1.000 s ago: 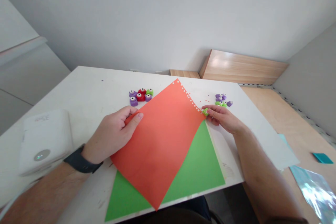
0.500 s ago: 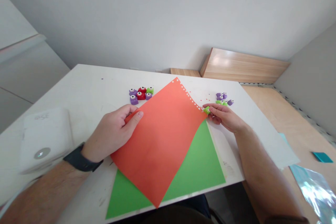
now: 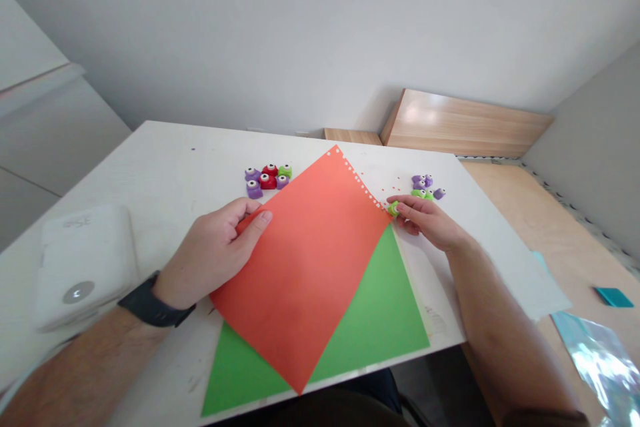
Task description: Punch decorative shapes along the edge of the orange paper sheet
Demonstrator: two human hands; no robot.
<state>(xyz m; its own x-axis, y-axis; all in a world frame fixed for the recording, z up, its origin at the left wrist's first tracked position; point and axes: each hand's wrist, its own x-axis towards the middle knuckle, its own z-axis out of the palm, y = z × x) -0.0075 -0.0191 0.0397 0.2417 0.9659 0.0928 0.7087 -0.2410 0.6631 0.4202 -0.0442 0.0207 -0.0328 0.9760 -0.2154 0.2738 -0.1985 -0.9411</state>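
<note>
An orange sheet of paper point(image 3: 310, 260) lies turned like a diamond over a green sheet point(image 3: 385, 307) on the white table. My left hand point(image 3: 225, 240) pinches the orange sheet's left edge, thumb on top. In my right hand point(image 3: 425, 217) is a small green craft punch point(image 3: 394, 209) with an eye-like button, gripped between thumb and fingers at the sheet's right corner. A row of small punched holes point(image 3: 361, 181) runs along the upper right edge up to that corner. Tiny orange paper bits point(image 3: 395, 188) are scattered on the table just beyond the punch.
Several purple, red and green punches point(image 3: 268, 181) stand grouped at the back, left of the paper. More purple and green ones point(image 3: 423, 183) sit beyond my right hand. A white device point(image 3: 85, 267) rests at the left. Wooden boards point(image 3: 460, 127) stand behind the table.
Both hands keep their holds, with the punch still at the sheet's right corner. The view has shifted very slightly; little else differs.
</note>
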